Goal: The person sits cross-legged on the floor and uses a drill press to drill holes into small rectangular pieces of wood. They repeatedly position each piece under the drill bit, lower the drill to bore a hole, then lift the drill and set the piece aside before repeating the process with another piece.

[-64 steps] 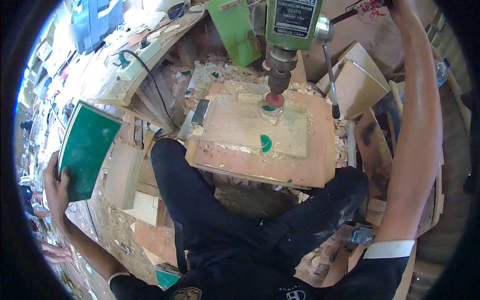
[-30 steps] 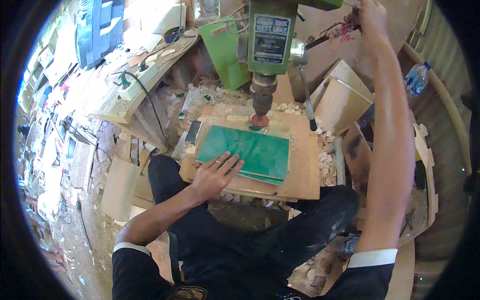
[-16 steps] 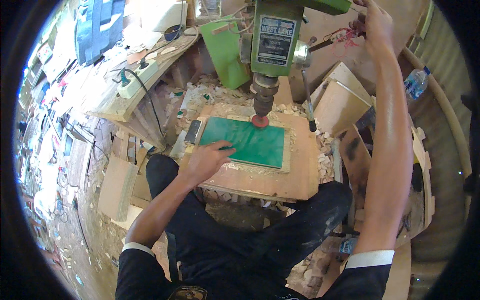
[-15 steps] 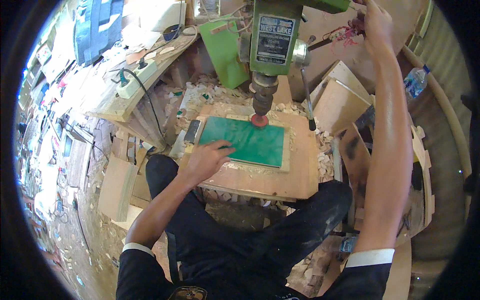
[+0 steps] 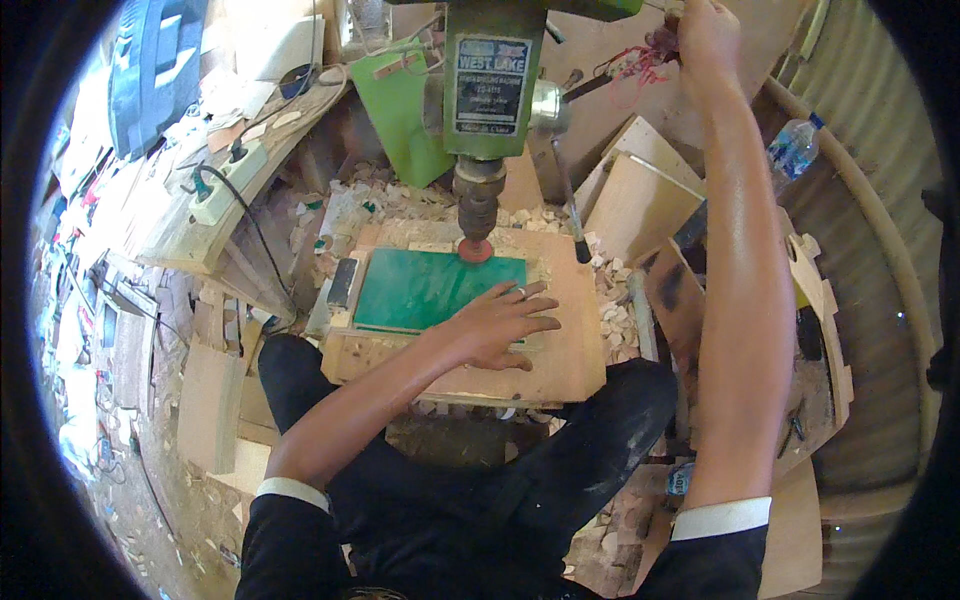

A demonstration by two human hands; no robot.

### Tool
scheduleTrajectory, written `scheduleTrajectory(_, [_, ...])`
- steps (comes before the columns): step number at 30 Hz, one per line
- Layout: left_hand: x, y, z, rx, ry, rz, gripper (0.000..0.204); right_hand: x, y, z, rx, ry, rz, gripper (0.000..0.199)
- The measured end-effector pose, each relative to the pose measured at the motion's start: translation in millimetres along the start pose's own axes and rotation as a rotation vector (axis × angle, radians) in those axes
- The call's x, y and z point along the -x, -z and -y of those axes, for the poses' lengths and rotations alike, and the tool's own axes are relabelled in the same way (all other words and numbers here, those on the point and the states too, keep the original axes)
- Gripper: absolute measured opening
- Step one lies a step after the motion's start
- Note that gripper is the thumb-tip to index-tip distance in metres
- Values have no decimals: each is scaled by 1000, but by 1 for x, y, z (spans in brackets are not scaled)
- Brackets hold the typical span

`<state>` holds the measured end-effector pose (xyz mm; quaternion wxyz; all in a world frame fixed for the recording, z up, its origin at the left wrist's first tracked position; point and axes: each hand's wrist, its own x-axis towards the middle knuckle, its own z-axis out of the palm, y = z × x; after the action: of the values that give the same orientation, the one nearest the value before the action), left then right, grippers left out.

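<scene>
A green drill press (image 5: pixel 465 143) stands in front of me, its chuck (image 5: pixel 478 190) pointing down with a round red cutter (image 5: pixel 475 250) beneath it. The cutter is at the far edge of a flat green panel (image 5: pixel 405 290); I cannot tell whether it touches. The panel lies on a wooden work board (image 5: pixel 470 385) between my knees. My left hand (image 5: pixel 503 322), fingers spread, is at the panel's near right corner and holds nothing. Raised at the upper right, my right hand (image 5: pixel 708 45) is closed around a lever handle (image 5: pixel 660 45) tied with pinkish-red string.
A black-topped block (image 5: pixel 343 282) sits at the panel's left end. On the left is a wooden bench (image 5: pixel 180 235) with a power strip (image 5: pixel 228 185) and cord. Wood chips (image 5: pixel 395 205) surround the machine. Boards (image 5: pixel 640 205) and a plastic bottle (image 5: pixel 795 150) are on the right.
My left hand has moved right, from the panel's left part to its near right corner, with fingers spreading. My right hand stays on the lever handle. The whole view has shifted slightly.
</scene>
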<state>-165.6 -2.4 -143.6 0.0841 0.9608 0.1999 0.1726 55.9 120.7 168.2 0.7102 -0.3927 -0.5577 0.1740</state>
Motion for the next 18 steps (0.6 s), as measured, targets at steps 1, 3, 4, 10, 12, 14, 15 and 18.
scheduleTrajectory(1, [-10, -3, 7, -15, -5, 124, 58, -1, 0, 0, -6, 12, 21, 34])
scheduleTrajectory(3, [-19, -7, 20, 27, 22, 207, 59, 0, 1, -1, -9, 4, 26, 33])
scheduleTrajectory(4, [-20, -9, 24, 6, 51, 281, 60, 0, 1, 0, -11, -6, 27, 32])
scheduleTrajectory(10, [-1, -16, 30, 87, 48, 122, 46, 3, -2, 1, -8, -20, -38, 30])
scheduleTrajectory(12, [2, -17, 29, 102, 61, 103, 47, 2, -1, 1, -4, -48, -43, 30])
scheduleTrajectory(14, [4, -19, 27, 87, 72, 87, 46, -1, 0, -1, -18, -56, -31, 30])
scheduleTrajectory(15, [4, -19, 26, 83, 71, 69, 44, -2, 1, -3, -26, -58, -20, 31])
scheduleTrajectory(18, [5, -21, 24, 94, 59, 51, 41, -6, 4, -4, -149, -59, 95, 31])
